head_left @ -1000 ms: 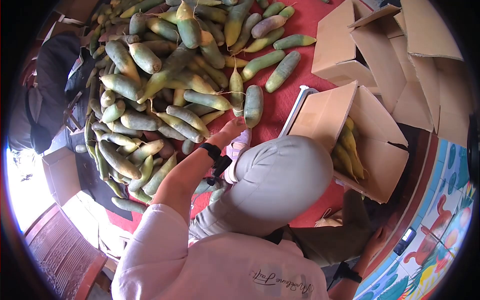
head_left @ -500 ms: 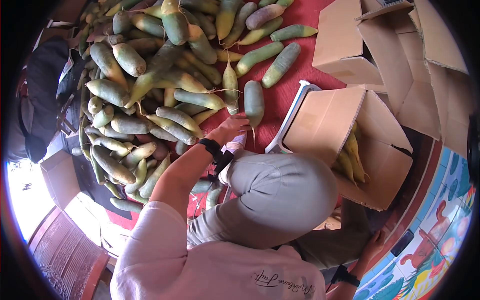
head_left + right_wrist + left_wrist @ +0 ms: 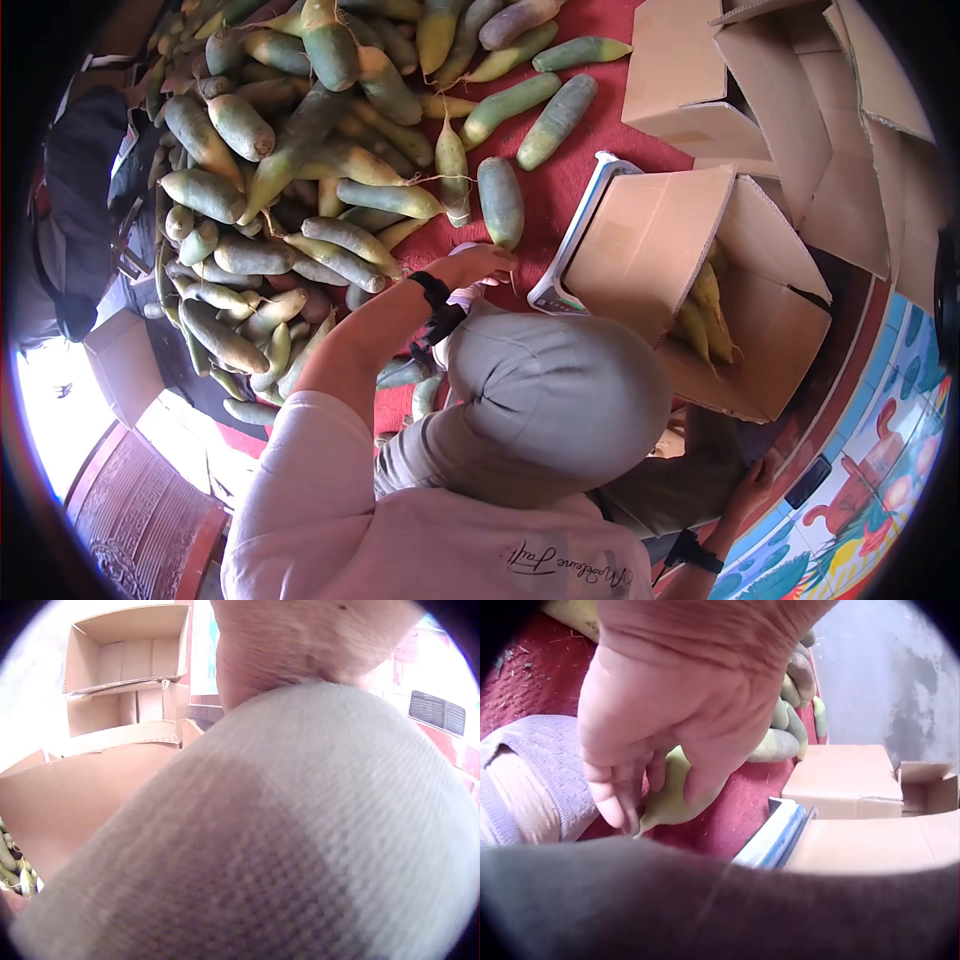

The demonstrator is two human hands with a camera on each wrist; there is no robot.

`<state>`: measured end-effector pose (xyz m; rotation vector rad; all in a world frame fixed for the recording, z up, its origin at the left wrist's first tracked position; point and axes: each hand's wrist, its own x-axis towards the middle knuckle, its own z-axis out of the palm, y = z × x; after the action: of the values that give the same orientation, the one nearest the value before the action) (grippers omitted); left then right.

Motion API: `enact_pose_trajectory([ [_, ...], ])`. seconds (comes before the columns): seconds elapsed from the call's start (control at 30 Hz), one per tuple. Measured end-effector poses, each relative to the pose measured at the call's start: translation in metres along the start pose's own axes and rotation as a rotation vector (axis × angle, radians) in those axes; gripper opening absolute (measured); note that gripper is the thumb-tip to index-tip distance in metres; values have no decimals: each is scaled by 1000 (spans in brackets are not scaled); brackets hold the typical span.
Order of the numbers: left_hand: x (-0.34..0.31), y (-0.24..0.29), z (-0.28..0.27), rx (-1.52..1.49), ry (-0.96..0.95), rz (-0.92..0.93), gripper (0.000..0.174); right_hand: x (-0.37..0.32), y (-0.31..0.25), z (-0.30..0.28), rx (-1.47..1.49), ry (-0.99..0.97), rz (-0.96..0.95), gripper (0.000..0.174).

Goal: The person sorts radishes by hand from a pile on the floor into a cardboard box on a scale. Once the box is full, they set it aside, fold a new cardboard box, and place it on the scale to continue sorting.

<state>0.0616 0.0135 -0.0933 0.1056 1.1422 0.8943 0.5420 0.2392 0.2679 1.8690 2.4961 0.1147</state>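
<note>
A large green radish (image 3: 501,203) lies on the red carpet beside the pile, its thin root tail pointing toward the person. My left hand (image 3: 475,266) is at its tapered end. In the left wrist view, the fingers and thumb of the left hand (image 3: 682,705) curl round the pale tip of the radish (image 3: 676,787). A slender pale radish (image 3: 452,170) lies just left of it. My right hand (image 3: 756,483) rests against the dark trouser leg, holding nothing visible; trouser cloth hides its fingers in the right wrist view.
A big pile of green radishes (image 3: 290,160) fills the left. An opened cardboard box (image 3: 650,240) with yellowish radishes (image 3: 706,305) inside sits on a scale (image 3: 578,235). More cardboard boxes (image 3: 690,90) stand at upper right. The person's bent knee (image 3: 560,390) is close to the left hand.
The large radish has shifted slightly away from the slender one, and its root tail has come into sight. My left hand has moved right along its lower end. The right hand stays put.
</note>
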Motion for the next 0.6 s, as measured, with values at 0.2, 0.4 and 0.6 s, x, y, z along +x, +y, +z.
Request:
enact_pose_trajectory([
  [0.2, 14, -1, -6, 69, -111, -45, 50, 0, -9, -4, -13, -16, -4, 28],
  [0.4, 1, 7, 4, -3, -55, -2, 45, -5, -16, -4, 57, 29, -7, 25],
  [0.6, -48, 49, 3, -151, 118, 120, 27, -4, -13, -3, 23, 67, -36, 21],
])
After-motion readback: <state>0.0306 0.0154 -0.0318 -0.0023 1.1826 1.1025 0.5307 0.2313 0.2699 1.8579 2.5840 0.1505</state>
